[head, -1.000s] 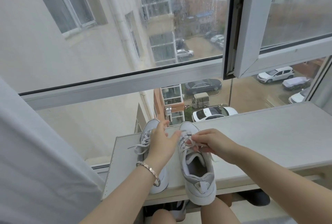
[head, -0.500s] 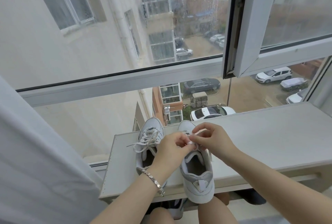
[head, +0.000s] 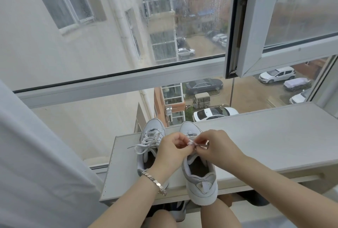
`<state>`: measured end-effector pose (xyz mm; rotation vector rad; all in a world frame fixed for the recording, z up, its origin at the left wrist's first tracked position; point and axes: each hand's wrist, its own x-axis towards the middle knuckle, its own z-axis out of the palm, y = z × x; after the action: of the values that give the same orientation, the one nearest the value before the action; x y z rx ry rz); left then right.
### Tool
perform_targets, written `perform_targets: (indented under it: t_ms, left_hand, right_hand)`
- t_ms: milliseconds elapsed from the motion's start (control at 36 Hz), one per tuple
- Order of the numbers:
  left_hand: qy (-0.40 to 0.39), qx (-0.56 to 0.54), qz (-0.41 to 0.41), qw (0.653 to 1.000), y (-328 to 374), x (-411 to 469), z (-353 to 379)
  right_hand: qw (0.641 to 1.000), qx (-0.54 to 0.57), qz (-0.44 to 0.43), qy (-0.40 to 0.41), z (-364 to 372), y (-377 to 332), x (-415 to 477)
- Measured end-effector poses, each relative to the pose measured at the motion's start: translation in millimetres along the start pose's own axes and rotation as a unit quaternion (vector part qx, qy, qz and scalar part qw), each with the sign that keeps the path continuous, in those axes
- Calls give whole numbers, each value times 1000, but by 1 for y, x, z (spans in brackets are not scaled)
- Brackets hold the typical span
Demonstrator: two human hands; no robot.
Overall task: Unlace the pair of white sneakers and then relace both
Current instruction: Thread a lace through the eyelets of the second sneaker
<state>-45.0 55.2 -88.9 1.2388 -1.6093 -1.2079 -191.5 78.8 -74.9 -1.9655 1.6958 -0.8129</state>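
Two hands meet at the lower centre of the frame. The left hand (head: 170, 152) and right hand (head: 215, 147) each pinch a white lace (head: 192, 142) between curled fingertips, over the eyelets of one white sneaker (head: 201, 182). Its heel overhangs the near edge of a pale shelf (head: 265, 136). A second white sneaker (head: 151, 132) stands just left of it in the frame, partly behind the left wrist. It is laced, with loose lace ends (head: 140, 148) trailing left. A metal bracelet (head: 155, 182) circles the left wrist. Across the upper frame, a rain-streaked window (head: 182, 26) looks down on parked cars (head: 277, 74). A white curtain (head: 36, 154) fills the lower left.
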Motion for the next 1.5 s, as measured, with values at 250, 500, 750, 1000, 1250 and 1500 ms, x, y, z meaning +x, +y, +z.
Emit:
perform_targets:
  t_ms: [250,500,750,1000,1250,1500]
  left_hand:
    - [5,-46,-42,998,1,-2,-1]
    - [-3,-47,-110,993,6,3,-1]
    - [95,45,-144,984,-2,9,1]
    - [117,98,-165,974,-11,12,-1]
    - [113,50,-181,976,-7,14,7]
    - [29,68,-127,989,16,27,0]
  right_hand:
    - [948,308,73,-42,-2,6,-4]
    - [994,90,-50,20,6,14,-6]
    - [956,-158,-182,168,10,24,-14]
    - [960,-161,-166,155,14,49,-34]
    - [996,52,-42,51,4,38,-28]
    - [979,-204,-16,11,5,13,-23]
